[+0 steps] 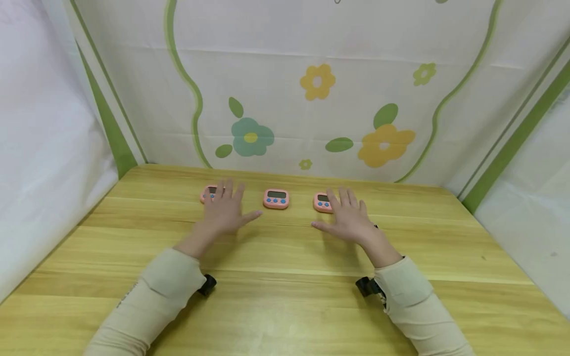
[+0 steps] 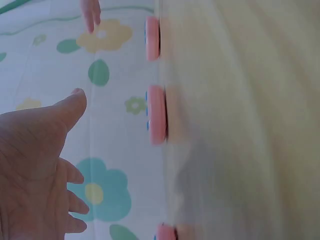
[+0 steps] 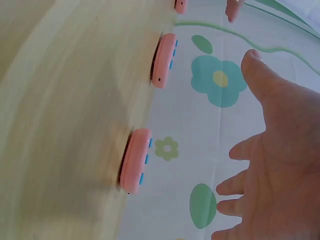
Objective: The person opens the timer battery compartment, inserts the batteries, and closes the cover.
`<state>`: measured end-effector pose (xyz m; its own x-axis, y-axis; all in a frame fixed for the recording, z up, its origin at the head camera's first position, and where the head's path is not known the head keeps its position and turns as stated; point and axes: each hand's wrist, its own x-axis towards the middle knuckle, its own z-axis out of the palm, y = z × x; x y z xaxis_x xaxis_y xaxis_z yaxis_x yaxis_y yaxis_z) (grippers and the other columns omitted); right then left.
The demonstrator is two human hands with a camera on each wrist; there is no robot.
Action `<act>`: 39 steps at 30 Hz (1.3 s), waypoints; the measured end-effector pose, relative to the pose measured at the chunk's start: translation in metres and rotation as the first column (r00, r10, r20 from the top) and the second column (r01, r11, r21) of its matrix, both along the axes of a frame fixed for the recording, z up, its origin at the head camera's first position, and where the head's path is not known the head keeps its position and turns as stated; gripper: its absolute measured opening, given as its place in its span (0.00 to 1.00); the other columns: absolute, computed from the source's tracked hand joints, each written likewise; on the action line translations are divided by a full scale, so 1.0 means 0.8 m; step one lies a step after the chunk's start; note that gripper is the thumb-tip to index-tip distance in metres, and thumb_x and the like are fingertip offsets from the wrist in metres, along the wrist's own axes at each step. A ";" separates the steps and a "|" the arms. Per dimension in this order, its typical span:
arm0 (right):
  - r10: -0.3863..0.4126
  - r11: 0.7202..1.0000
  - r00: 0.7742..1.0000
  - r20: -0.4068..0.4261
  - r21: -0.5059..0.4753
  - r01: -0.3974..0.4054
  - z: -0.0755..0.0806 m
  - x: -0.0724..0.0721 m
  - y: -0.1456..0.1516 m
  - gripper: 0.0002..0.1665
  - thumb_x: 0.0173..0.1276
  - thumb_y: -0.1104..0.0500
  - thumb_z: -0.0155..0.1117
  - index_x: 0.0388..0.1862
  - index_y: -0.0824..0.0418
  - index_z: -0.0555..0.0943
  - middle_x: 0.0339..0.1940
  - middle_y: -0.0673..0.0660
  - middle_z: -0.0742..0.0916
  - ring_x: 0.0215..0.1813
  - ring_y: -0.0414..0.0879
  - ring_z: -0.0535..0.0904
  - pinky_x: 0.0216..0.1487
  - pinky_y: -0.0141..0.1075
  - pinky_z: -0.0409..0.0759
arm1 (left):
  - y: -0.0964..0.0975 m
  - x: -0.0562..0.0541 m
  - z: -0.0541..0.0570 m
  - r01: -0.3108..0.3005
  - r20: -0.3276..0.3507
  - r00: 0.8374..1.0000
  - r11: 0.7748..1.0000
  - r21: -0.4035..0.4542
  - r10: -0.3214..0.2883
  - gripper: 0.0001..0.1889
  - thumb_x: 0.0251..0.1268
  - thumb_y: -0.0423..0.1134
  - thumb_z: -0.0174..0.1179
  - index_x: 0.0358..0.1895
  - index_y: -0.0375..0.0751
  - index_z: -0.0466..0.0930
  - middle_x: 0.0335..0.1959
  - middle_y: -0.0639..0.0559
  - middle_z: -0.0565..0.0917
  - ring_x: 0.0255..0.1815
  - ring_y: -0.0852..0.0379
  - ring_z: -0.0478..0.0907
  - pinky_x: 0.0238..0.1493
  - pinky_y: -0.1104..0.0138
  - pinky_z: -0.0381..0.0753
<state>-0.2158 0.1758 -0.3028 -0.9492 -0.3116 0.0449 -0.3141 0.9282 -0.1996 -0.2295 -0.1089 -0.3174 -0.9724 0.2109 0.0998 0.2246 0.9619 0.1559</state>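
Three small pink timers (image 1: 276, 204) are laid flat in a row along the far side of the tabletop (image 1: 276, 311), well apart from one another. Casings rounded and chunky; a dark grey display is set above blue buttons. The middle timer (image 1: 275, 199) is seen whole, with three buttons counted. The left timer (image 1: 212, 191) is partly covered in the head view by the left hand (image 1: 224, 212), held with fingers and thumb spread, nothing gripped. The right timer (image 1: 322, 203) is partly covered by the right hand (image 1: 349, 220), likewise spread and holding nothing. In the wrist views both hands are seen raised off the casings, which are shown edge-on.

Tabletop finished in yellowish wood grain, soft shadows cast under the arms. It is backed by a white cloth (image 1: 285, 109) printed with orange, teal and green flowers, leaves and wavy green lines; the sides are closed in by white panels (image 1: 49, 128). Forearms are covered by beige sleeves (image 1: 153, 301); a black device (image 1: 207, 285) is mounted at each wrist.
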 end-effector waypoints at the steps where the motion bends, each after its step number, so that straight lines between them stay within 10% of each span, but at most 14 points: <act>1: 0.002 1.000 1.000 -0.008 0.002 -0.002 0.001 0.000 0.002 0.59 0.47 0.24 0.43 0.68 0.59 0.44 0.66 0.68 0.46 0.65 0.62 0.36 0.57 0.62 0.38 | -0.005 -0.003 0.002 -0.007 -0.002 1.000 1.000 -0.006 0.007 0.47 0.51 0.70 0.40 0.67 0.40 0.45 0.65 0.33 0.44 0.64 0.37 0.36 0.56 0.40 0.32; 10: 0.009 0.999 1.000 -0.010 0.033 -0.009 0.002 -0.009 0.015 0.57 0.50 0.26 0.44 0.68 0.60 0.42 0.66 0.67 0.45 0.65 0.62 0.36 0.57 0.62 0.40 | -0.045 -0.019 0.011 -0.030 0.060 0.998 0.996 0.089 0.025 0.48 0.52 0.66 0.45 0.67 0.37 0.40 0.65 0.32 0.38 0.63 0.36 0.31 0.55 0.39 0.28; 20: 0.074 0.984 0.997 -0.014 -0.164 -0.075 0.005 -0.004 0.030 0.53 0.52 0.36 0.56 0.67 0.62 0.48 0.65 0.68 0.52 0.64 0.63 0.42 0.56 0.62 0.47 | -0.083 -0.048 -0.015 0.013 0.006 1.000 0.973 0.229 -0.015 0.49 0.45 0.55 0.62 0.65 0.34 0.45 0.62 0.30 0.48 0.60 0.35 0.46 0.54 0.40 0.49; 27: 0.121 0.925 0.991 0.058 -0.368 -0.092 -0.006 -0.003 0.043 0.52 0.52 0.42 0.62 0.67 0.59 0.48 0.65 0.63 0.55 0.64 0.59 0.48 0.58 0.57 0.52 | -0.103 -0.065 -0.031 0.058 0.055 0.994 0.897 0.438 -0.092 0.49 0.45 0.46 0.65 0.64 0.28 0.42 0.61 0.30 0.54 0.58 0.36 0.52 0.55 0.46 0.56; 39: 0.234 0.783 0.946 0.222 -0.620 -0.048 -0.031 -0.006 0.051 0.48 0.53 0.48 0.64 0.66 0.61 0.51 0.63 0.60 0.61 0.63 0.54 0.53 0.59 0.53 0.55 | -0.119 -0.073 -0.048 -0.033 0.180 0.979 0.787 0.617 -0.099 0.50 0.46 0.45 0.65 0.66 0.33 0.40 0.61 0.31 0.53 0.59 0.37 0.52 0.55 0.48 0.58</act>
<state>-0.2205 0.2162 -0.3278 -0.8977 -0.4404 0.0161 -0.2784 0.5383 -0.7955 -0.2878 -0.2039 -0.3562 -0.9789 0.2017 0.0319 0.1563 0.6394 0.7529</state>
